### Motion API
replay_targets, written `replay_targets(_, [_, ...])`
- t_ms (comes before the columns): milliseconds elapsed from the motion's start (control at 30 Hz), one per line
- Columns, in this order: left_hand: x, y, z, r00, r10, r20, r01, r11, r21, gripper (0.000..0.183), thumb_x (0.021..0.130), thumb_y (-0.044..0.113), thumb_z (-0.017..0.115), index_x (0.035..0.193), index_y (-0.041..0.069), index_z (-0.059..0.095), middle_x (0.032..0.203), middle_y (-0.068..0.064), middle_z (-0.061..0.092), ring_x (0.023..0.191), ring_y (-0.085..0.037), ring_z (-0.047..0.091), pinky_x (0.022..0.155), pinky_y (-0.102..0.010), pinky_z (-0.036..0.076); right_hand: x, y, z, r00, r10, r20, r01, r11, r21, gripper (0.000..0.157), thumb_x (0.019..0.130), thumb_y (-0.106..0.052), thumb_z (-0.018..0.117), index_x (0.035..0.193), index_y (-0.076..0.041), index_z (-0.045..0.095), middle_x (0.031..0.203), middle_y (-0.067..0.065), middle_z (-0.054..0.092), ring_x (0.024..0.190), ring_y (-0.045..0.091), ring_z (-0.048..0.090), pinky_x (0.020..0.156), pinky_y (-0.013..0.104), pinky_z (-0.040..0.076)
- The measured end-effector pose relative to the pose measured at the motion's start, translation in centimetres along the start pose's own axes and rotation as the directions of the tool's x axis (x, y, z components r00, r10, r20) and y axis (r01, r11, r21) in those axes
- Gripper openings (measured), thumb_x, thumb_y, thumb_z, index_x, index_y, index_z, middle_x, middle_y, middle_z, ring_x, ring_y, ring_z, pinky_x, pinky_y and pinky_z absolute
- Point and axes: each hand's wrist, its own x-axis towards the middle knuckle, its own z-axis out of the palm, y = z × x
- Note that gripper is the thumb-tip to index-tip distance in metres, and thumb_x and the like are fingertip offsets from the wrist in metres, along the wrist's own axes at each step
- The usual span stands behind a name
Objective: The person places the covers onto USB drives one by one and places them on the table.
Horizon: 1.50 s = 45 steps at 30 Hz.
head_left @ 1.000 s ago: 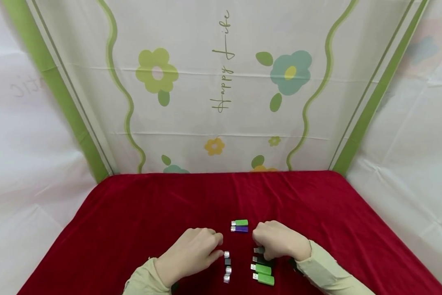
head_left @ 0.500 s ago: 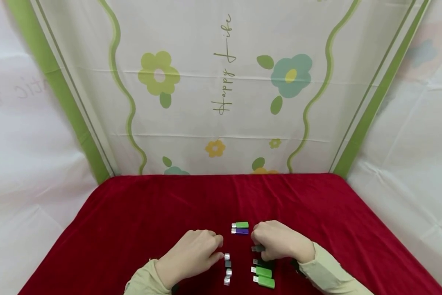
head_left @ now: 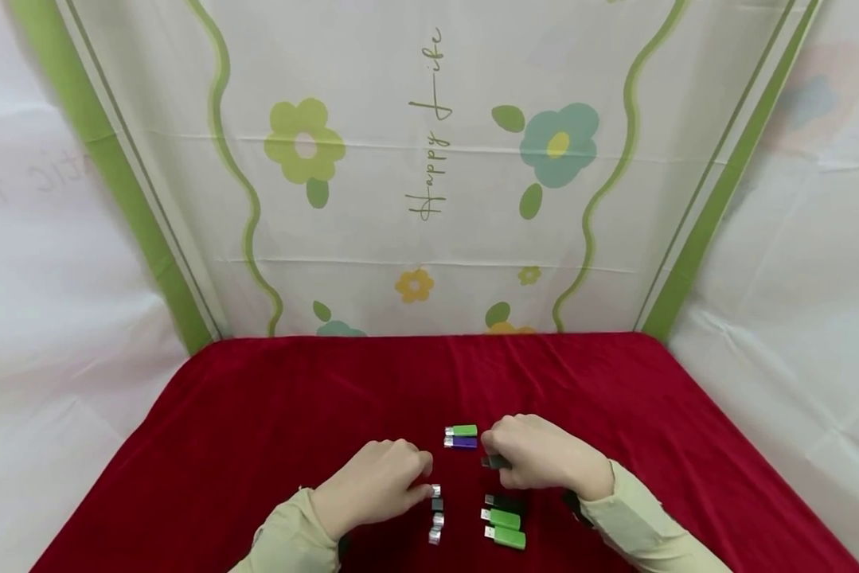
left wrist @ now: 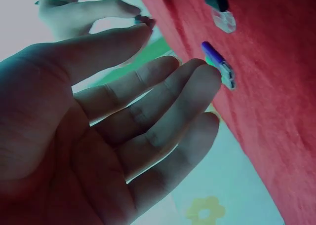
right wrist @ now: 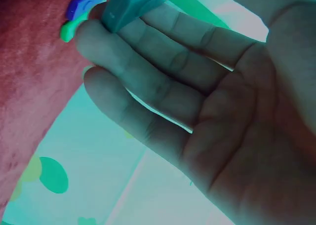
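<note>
My right hand [head_left: 540,452] pinches a dark USB stick [head_left: 497,461] above the cloth, its metal plug pointing left. In the right wrist view the dark USB stick [right wrist: 133,8] lies between the thumb side and the fingertips. My left hand [head_left: 375,487], fingers loosely bent, hovers beside a column of small caps [head_left: 437,504]. The left wrist view shows nothing between the fingers of my left hand [left wrist: 128,121]. Below my right hand lie another dark USB stick [head_left: 506,504] and two green USB sticks [head_left: 509,538], their plugs bare.
A capped green USB stick [head_left: 465,430] and a capped purple USB stick [head_left: 465,442] lie side by side farther back. Red cloth [head_left: 293,398] covers the table. Behind it hangs a white flowered curtain [head_left: 372,223], with white side panels left and right.
My right hand has lifted the dark USB stick slightly and moved it farther back, away from the other sticks. The left hand stays almost in place.
</note>
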Motion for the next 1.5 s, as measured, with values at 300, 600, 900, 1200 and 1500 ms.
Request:
replay_targets(300, [1.8, -0.3, 0.4, 0.998, 0.017, 0.059, -0.018, 1.000, 0.023, 0.025, 0.085, 0.022, 0.078, 0.070, 0.019, 0.058, 0.059, 0.011, 0.043, 0.051, -0.003, 0.040, 0.047, -0.021, 0.036, -0.2, -0.4, -0.8, 0.999, -0.028, -0.041, 0.027, 0.999, -0.035, 0.023, 0.070, 0.000, 0.072, 0.070, -0.017, 0.057, 0.065, -0.014, 0.046, 0.056, 0.002, 0.038, 0.050, 0.018, 0.037])
replay_targets(600, [2.8, 0.1, 2.2, 0.993, 0.089, 0.072, -0.099, 0.982, 0.159, 0.027, 0.079, 0.018, 0.081, 0.064, 0.021, 0.059, 0.058, 0.011, 0.049, 0.049, -0.003, 0.045, 0.047, -0.023, 0.041, -0.5, -0.8, -1.0, 0.999, -0.027, -0.045, 0.025, 0.999, -0.036, 0.023, 0.070, 0.000, 0.072, 0.071, -0.017, 0.057, 0.066, -0.014, 0.045, 0.056, 0.003, 0.038, 0.051, 0.019, 0.036])
replay_targets(900, [3.2, 0.4, 2.5, 0.991, 0.115, 0.066, -0.126, 0.971, 0.201, 0.023, 0.076, 0.014, 0.082, 0.068, 0.020, 0.062, 0.062, 0.009, 0.053, 0.051, -0.005, 0.048, 0.047, -0.023, 0.041, -0.5, -0.8, -1.3, 0.998, -0.031, -0.049, 0.029, 0.999, -0.046, 0.025, 0.070, -0.001, 0.071, 0.070, -0.019, 0.055, 0.066, -0.016, 0.041, 0.055, 0.003, 0.036, 0.050, 0.019, 0.035])
replay_targets(1200, [3.6, 0.7, 2.8, 0.988, 0.134, 0.075, -0.149, 0.956, 0.254, 0.021, 0.076, 0.021, 0.084, 0.073, 0.020, 0.063, 0.067, 0.007, 0.054, 0.056, -0.006, 0.052, 0.048, -0.022, 0.043, -0.6, -0.9, -1.3, 0.998, -0.037, -0.054, 0.035, 0.998, -0.044, 0.025, 0.071, -0.001, 0.071, 0.070, -0.019, 0.054, 0.065, -0.015, 0.039, 0.055, 0.003, 0.035, 0.050, 0.017, 0.034])
replay_targets(1500, [3.8, 0.8, 3.1, 0.989, 0.125, 0.081, -0.141, 0.960, 0.242, 0.023, 0.077, 0.027, 0.086, 0.075, 0.020, 0.064, 0.066, 0.008, 0.055, 0.054, -0.004, 0.051, 0.049, -0.020, 0.044, -0.7, -1.0, -1.2, 0.998, -0.039, -0.050, 0.037, 0.999, -0.039, 0.026, 0.072, -0.001, 0.071, 0.070, -0.019, 0.053, 0.065, -0.015, 0.038, 0.055, 0.003, 0.035, 0.049, 0.017, 0.034])
